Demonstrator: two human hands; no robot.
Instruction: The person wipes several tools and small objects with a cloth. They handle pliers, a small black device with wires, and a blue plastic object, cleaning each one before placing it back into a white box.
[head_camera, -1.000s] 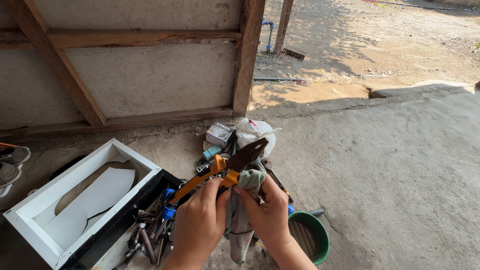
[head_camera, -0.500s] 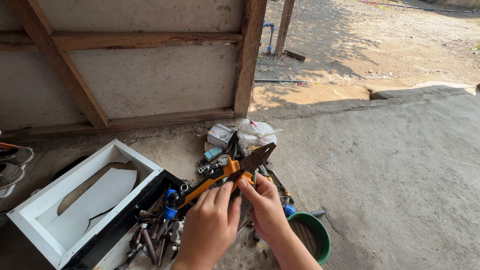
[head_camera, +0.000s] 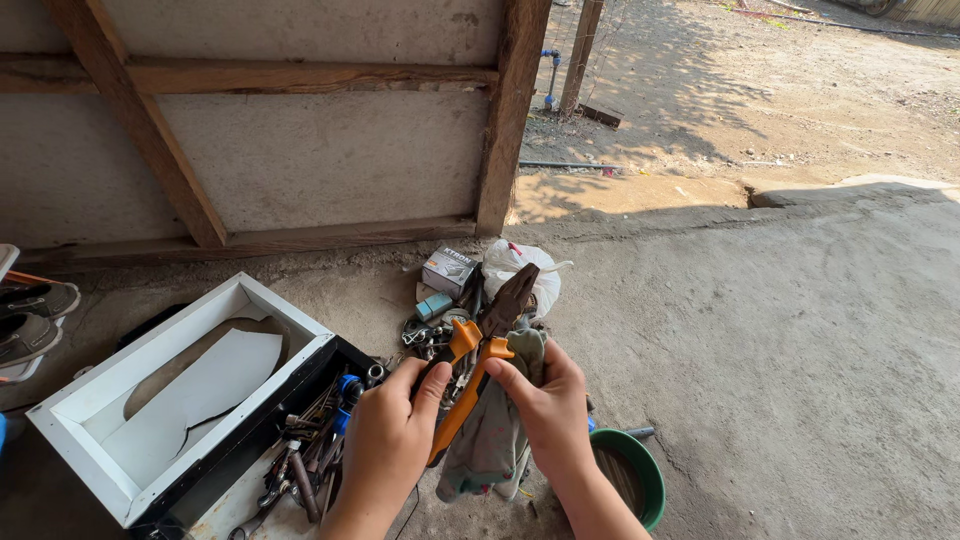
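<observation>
Head view: hands working a rag over pliers above a tool pile.

Left hand (head_camera: 385, 440) is gripping the pliers (head_camera: 480, 350) by the orange handles; right hand (head_camera: 545, 405) is pinching the rag (head_camera: 495, 435) against them. Since a moment ago the handles have swung down from lying sideways, so the rag is hanging free again, showing wiping is continuing over the floor (head_camera: 800, 350).

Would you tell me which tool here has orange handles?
The pliers held up in both hands; the tools in the black box look dull metal with some blue.
</observation>
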